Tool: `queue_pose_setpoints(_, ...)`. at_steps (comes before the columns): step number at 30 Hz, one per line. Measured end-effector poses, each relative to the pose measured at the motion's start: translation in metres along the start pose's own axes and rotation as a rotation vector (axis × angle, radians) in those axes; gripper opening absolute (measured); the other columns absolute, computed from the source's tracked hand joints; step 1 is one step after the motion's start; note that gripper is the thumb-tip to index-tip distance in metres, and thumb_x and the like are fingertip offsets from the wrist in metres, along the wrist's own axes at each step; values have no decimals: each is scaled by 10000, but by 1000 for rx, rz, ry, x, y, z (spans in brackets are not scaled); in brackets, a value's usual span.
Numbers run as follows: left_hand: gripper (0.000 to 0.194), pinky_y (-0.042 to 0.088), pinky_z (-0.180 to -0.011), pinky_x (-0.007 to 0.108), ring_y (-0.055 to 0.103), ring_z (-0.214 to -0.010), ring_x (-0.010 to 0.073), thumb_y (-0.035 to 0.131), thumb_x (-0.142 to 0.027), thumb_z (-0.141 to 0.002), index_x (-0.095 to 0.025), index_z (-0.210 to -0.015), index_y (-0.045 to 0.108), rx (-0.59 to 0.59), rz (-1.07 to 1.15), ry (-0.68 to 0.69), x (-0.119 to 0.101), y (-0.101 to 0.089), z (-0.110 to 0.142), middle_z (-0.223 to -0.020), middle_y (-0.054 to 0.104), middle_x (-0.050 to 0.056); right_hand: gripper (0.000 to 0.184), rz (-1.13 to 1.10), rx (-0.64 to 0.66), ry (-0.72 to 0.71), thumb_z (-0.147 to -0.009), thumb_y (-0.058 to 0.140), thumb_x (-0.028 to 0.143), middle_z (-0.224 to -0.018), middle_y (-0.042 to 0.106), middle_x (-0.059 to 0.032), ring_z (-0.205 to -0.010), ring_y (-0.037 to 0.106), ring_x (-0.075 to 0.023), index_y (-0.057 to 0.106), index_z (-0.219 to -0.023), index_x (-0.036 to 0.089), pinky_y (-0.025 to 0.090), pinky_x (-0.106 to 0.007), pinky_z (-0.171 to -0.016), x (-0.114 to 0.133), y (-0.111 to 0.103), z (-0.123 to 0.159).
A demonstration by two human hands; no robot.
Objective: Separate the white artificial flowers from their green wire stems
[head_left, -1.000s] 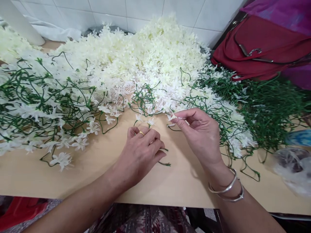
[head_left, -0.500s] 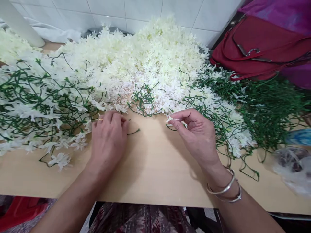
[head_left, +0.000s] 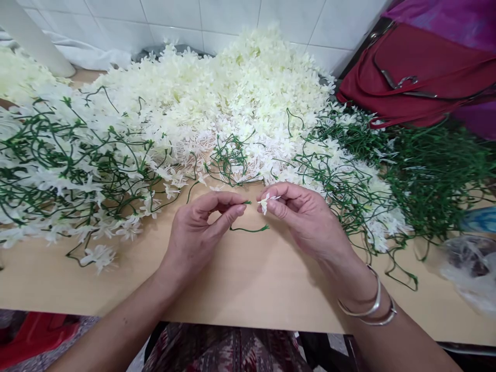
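My left hand [head_left: 207, 227] pinches a green artificial stem [head_left: 248, 202] between thumb and forefinger, its tip poking out to the right. Below those fingers a curved green stem [head_left: 250, 229] extends over the table; where its other end goes is hidden by the hand. Just across a small gap, my right hand [head_left: 306, 219] is closed on a small white artificial flower [head_left: 264, 203], petals facing left toward the stem tip. Behind both hands rises a large heap of loose cream-white flowers [head_left: 248, 88]. White flowers with green stems [head_left: 77, 160] are piled on the left.
Bare green stems [head_left: 437, 170] lie heaped at the right, below a red handbag [head_left: 418, 72]. A clear plastic bag [head_left: 470, 263] rests near the right edge of the wooden table [head_left: 248, 289]. A pale pillar [head_left: 34, 36] stands at the back left, before a tiled wall.
My left hand went left to the flower pile, then came back to the middle with a green stem pinched in it. My right hand has stayed near its place, holding the white flower.
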State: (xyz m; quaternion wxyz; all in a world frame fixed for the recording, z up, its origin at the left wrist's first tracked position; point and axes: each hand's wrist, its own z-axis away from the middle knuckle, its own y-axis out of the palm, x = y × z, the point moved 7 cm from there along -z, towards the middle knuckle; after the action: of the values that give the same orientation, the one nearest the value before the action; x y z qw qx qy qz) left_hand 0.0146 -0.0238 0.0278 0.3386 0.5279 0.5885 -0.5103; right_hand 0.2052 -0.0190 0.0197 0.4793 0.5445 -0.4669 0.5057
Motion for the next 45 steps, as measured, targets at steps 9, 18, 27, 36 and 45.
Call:
queue_pose_setpoints(9,40,519,-771,257,662,-817,134,755,-208,-924,-205,-961,768,66,-29,78,-6,7,1,-879,751,6,197,-72,49,8,-796,894,411,-823,726,-2,-761,620,-151,784,-828,250,515,-300,-746,0,9,1)
queue_pose_setpoints(18,23,506,-743,275,636,-783,133,717,-195,-942,-201,-936,738,65,-50,64,-6,6,3,-839,709,-2,198,-57,42,18,-793,900,409,-791,708,1,-725,575,-142,789,-832,250,475,-283,-681,1,6,2)
queue_pose_setpoints(27,46,516,-716,270,655,-754,134,746,-230,-932,-204,-896,734,72,-45,74,-7,8,3,-819,722,0,191,-23,50,28,-822,876,391,-787,705,8,-696,585,-124,772,-836,232,487,-277,-677,-2,9,3)
queue_pose_setpoints(36,219,612,-777,285,768,-788,171,753,-390,-920,-181,-885,695,130,381,-302,26,23,5,-825,776,31,205,41,-36,-20,-835,842,395,-792,709,-13,-687,581,-140,743,-841,216,476,-274,-612,-19,15,1)
queue_pose_setpoints(45,222,614,-772,273,763,-764,160,764,-387,-914,-180,-870,694,125,437,-307,25,25,5,-789,770,21,160,36,-54,-56,-858,815,352,-794,697,-4,-656,554,-121,734,-837,216,446,-252,-575,-20,17,3)
